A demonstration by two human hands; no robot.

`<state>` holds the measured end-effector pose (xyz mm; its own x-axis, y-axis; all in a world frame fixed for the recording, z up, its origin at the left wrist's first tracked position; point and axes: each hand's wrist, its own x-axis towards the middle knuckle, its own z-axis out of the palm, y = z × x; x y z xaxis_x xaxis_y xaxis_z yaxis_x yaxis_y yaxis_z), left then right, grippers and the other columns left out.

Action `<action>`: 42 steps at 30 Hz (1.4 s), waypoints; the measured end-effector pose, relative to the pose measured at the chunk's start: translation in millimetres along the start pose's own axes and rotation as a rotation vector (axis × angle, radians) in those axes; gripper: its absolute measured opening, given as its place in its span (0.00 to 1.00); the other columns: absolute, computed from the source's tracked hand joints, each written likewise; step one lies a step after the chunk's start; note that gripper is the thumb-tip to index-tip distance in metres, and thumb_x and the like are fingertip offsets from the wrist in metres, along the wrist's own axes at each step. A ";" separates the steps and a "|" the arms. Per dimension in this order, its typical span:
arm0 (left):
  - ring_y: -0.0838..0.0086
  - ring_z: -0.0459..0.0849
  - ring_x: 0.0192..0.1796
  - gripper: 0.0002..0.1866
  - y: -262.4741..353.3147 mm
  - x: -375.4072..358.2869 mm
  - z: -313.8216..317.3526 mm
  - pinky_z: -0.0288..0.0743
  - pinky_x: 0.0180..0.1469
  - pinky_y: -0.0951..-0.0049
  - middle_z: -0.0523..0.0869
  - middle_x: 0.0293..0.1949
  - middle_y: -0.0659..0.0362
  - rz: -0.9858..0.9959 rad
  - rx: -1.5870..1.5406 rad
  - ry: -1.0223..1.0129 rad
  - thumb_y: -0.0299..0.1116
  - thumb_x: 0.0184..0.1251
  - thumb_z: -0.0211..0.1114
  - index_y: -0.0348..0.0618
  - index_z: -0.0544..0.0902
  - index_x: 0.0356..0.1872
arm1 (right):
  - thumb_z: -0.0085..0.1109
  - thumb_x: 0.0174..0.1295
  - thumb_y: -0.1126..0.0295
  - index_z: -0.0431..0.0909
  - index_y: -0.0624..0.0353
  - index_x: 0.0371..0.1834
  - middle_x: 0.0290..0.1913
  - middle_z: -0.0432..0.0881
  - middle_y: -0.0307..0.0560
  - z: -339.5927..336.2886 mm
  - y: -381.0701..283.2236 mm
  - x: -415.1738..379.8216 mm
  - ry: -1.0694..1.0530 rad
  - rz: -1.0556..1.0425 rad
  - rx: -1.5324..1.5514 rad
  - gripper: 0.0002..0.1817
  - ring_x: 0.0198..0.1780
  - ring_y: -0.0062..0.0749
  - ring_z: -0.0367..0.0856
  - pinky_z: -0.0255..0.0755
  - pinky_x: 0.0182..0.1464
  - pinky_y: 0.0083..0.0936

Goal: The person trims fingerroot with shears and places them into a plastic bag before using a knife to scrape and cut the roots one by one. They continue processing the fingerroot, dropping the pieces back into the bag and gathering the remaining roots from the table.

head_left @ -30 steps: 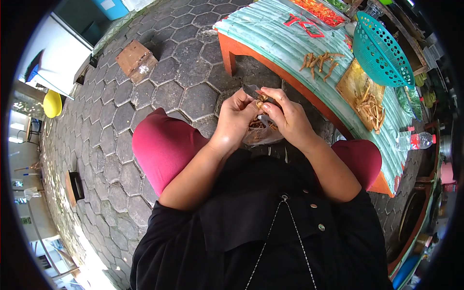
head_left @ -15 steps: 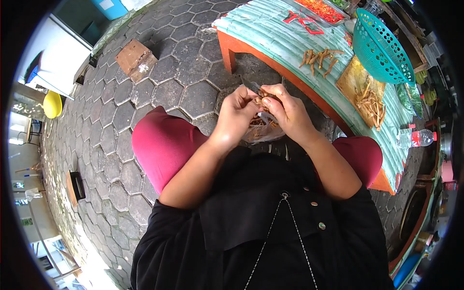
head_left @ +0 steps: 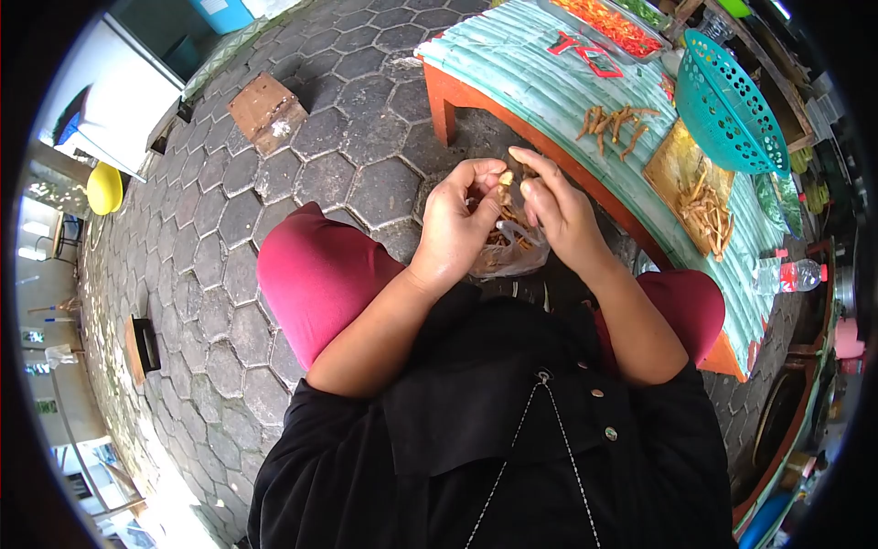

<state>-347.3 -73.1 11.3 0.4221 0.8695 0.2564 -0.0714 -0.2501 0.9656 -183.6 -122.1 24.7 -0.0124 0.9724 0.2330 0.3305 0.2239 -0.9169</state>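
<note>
knife hidden inside left hand [head_left: 455,224]; bag [head_left: 508,259] contents mostly covered by both hands

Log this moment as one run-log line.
left hand: grips small brown root piece | right hand: fingers on same piece | below: clear plastic bag of peelings | knife: not visible

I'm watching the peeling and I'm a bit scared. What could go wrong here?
The left hand and right hand pinch a small root piece with fingertips close together; it could slip and fall on the paving stones. The plastic bag of scraps sits loosely between the knees, so it might tip and spill.
</note>
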 end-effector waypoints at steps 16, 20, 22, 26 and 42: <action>0.86 0.74 0.31 0.03 4.4 0.1 3.2 0.71 0.34 0.83 0.76 0.26 0.65 -0.067 -0.012 0.053 0.21 0.67 0.59 0.38 0.75 0.33 | 0.54 0.67 0.67 0.71 0.57 0.63 0.58 0.78 0.54 -6.9 3.3 1.3 -0.014 -0.261 -0.264 0.21 0.58 0.43 0.78 0.73 0.56 0.33; 0.84 0.77 0.40 0.07 1.6 -2.8 -4.7 0.70 0.44 0.82 0.81 0.36 0.64 -0.140 -0.005 0.005 0.19 0.66 0.56 0.36 0.77 0.43 | 0.53 0.68 0.66 0.70 0.56 0.64 0.60 0.77 0.53 -2.0 -3.9 -2.8 -0.034 -0.171 -0.149 0.22 0.60 0.42 0.76 0.71 0.58 0.31; 0.86 0.74 0.38 0.04 1.3 -1.7 -2.5 0.68 0.41 0.83 0.78 0.33 0.67 -0.076 -0.097 0.012 0.20 0.67 0.57 0.38 0.75 0.39 | 0.52 0.68 0.67 0.70 0.54 0.65 0.60 0.76 0.53 -2.7 -1.4 0.8 -0.037 -0.211 -0.161 0.22 0.59 0.42 0.77 0.72 0.57 0.30; 0.87 0.73 0.38 0.03 8.5 -2.3 -0.6 0.67 0.41 0.84 0.75 0.32 0.68 -0.063 -0.146 0.017 0.21 0.68 0.58 0.40 0.73 0.36 | 0.50 0.69 0.68 0.69 0.54 0.66 0.60 0.76 0.53 -5.0 -1.4 -1.8 -0.080 -0.170 -0.091 0.21 0.61 0.41 0.77 0.71 0.58 0.29; 0.73 0.81 0.41 0.12 6.9 1.0 -11.4 0.78 0.47 0.73 0.81 0.39 0.58 -0.382 -0.779 -0.005 0.28 0.73 0.52 0.34 0.75 0.52 | 0.46 0.73 0.65 0.61 0.50 0.72 0.33 0.78 0.36 -1.3 -18.6 -6.8 -0.093 0.173 0.116 0.25 0.28 0.17 0.71 0.70 0.35 0.17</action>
<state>-357.7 -69.1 18.7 0.5472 0.8321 -0.0903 -0.5219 0.4235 0.7404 -188.5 -133.0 40.6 -0.0537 0.9976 0.0429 0.2241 0.0539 -0.9731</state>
